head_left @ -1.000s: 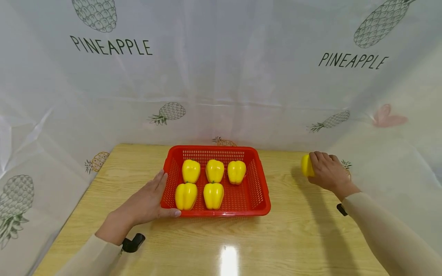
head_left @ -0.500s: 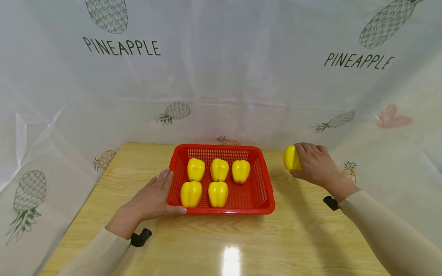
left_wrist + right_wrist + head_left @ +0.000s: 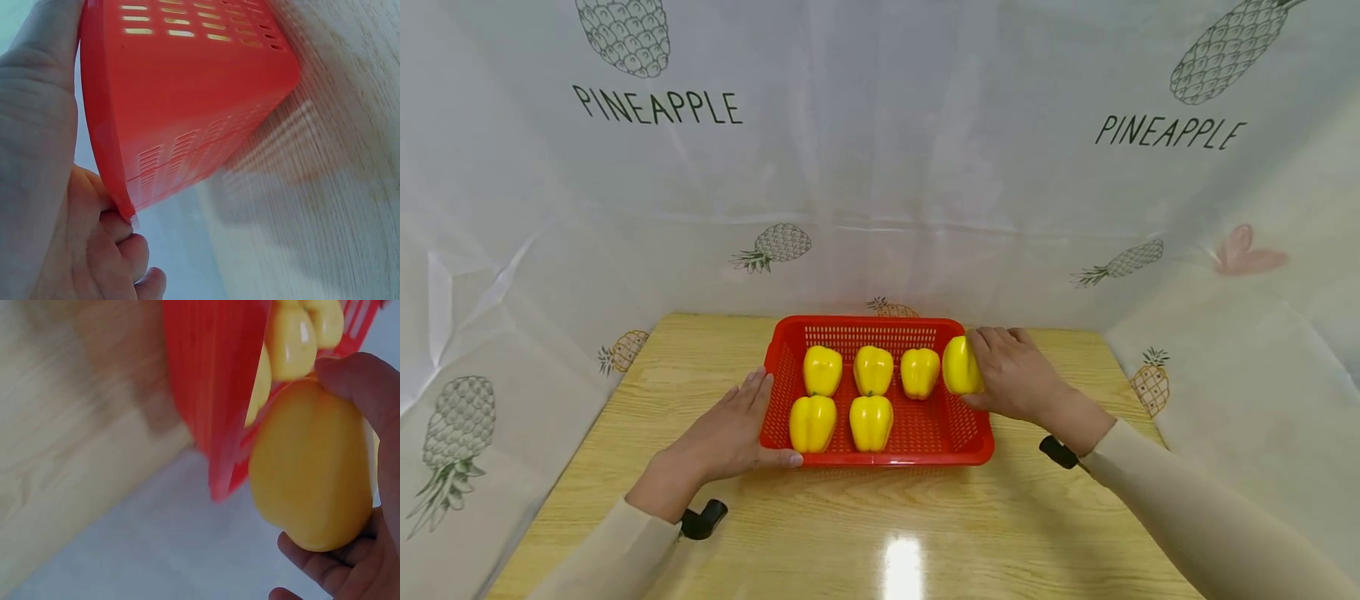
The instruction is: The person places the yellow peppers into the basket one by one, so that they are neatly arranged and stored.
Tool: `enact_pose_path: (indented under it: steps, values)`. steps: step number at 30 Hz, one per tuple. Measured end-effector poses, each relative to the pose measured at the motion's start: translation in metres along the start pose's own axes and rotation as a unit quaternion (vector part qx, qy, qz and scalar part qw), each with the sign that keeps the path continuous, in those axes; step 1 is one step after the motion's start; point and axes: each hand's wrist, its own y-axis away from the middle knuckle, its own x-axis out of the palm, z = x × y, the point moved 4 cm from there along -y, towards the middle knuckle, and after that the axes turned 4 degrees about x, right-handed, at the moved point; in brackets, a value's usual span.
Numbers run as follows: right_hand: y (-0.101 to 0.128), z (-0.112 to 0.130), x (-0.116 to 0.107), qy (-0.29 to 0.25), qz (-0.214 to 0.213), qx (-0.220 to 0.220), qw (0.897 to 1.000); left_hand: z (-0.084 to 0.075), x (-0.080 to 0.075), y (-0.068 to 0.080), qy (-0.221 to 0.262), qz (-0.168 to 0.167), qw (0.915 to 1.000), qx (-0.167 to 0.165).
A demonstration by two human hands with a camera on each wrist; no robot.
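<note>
My right hand [image 3: 1017, 377] holds a yellow bell pepper [image 3: 959, 367] above the right end of a red plastic basket [image 3: 925, 460]. In the right wrist view, thumb and fingers lie on opposite sides of this glossy bell pepper [image 3: 312, 469], close beside the basket's rim [image 3: 228, 412]. Several more yellow bell peppers [image 3: 871, 423] stand inside, three along the back and two in front at the left and middle. At the basket's left front corner rests my left hand [image 3: 722, 429], fingers extended along the left rim and thumb on the front rim.
The basket stands on a light wooden table [image 3: 820, 533] near its back edge. Behind and beside the table hangs a pale sheet [image 3: 910, 167] printed with pineapples. Each wrist wears a small black device [image 3: 703, 520].
My right hand has carried the bell pepper leftward from the table's right side to the basket's right end. My left hand has stayed at the basket's corner.
</note>
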Motion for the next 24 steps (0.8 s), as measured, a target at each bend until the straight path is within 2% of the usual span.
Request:
enact_pose_path:
  steps: [12, 19, 24]
  values:
    - [-0.003, 0.048, 0.027, 0.023, 0.049, -0.052, 0.997, -0.001, -0.001, 0.003, 0.009, 0.003, 1.0000, 0.000]
    - [-0.005, 0.057, 0.033, 0.026, 0.055, -0.056, 0.997, 0.000, -0.001, 0.003, 0.019, 0.005, 0.9998, -0.005]
    - [-0.005, 0.060, 0.042, 0.017, 0.083, -0.054, 0.995, 0.001, 0.000, 0.001, 0.022, 0.006, 0.9997, -0.004]
